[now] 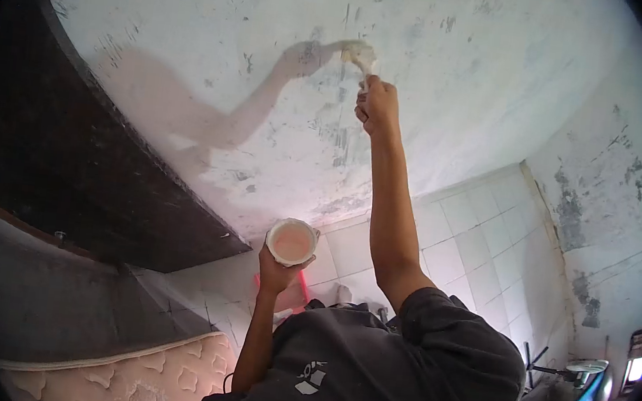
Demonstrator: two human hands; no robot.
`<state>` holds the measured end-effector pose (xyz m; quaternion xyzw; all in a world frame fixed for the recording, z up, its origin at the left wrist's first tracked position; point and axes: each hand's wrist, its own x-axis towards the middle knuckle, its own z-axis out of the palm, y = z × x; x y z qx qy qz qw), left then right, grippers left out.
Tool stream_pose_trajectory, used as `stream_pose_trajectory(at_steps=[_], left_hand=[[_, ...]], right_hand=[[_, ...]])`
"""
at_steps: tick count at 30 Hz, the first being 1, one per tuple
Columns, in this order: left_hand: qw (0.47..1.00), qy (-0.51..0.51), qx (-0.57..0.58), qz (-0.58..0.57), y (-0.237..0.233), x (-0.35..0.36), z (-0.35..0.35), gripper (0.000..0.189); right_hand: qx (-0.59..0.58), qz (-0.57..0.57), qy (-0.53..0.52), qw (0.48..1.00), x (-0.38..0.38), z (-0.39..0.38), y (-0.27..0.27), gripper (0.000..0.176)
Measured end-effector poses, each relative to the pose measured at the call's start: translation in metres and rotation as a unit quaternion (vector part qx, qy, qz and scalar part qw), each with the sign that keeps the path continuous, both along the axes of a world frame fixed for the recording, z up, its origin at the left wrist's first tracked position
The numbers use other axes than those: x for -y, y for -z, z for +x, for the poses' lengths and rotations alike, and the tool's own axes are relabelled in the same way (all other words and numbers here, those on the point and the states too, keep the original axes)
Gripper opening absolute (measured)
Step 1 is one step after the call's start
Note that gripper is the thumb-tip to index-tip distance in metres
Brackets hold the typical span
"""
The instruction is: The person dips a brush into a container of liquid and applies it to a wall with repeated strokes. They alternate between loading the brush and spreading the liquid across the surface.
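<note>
My right hand (378, 106) is raised at the end of an outstretched arm, its fingers wrapped round the handle of a paintbrush (361, 54). The pale, wide brush head appears to touch the scuffed white wall (459, 82). Lower down, my left hand (276, 272) grips a round white tub (272, 244) from below and the side. Inside the tub is pale pinkish liquid that looks like paint (293, 241). Dark patches and scrapes mark the wall around the brush, and my arm's shadow falls to its left.
A dark panel (91, 153) stands along the left. Below it lies a pink quilted mattress (138, 377). White tiles (460, 215) cover the floor, with a pink-red object (294, 295) partly hidden behind my left hand. A fan (585, 369) stands at the lower right.
</note>
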<state>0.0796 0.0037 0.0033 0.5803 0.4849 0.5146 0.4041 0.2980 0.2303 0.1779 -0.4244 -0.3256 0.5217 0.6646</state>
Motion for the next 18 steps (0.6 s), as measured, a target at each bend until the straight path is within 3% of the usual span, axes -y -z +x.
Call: stream_pose_trajectory(at_steps=[3, 7, 13, 18], left_hand=[[0.997, -0.06, 0.01, 0.05, -0.015, 0.0, 0.004, 0.058], [0.999, -0.012, 0.032, -0.015, 0.007, -0.004, -0.005, 0.069], [0.999, -0.027, 0.024, -0.01, 0.013, -0.009, 0.002, 0.07], [1.0, -0.021, 0.007, -0.006, 0.012, -0.013, 0.01, 0.069]], right_hand=[[-0.001, 0.047, -0.002, 0.999, 0.01, 0.002, -0.021, 0.029], [-0.016, 0.072, 0.012, 0.997, 0.013, 0.01, -0.03, 0.028], [-0.01, -0.084, -0.007, 0.996, -0.012, 0.021, 0.08, 0.027], [-0.009, -0.149, -0.017, 0.989, -0.005, 0.024, 0.138, 0.028]])
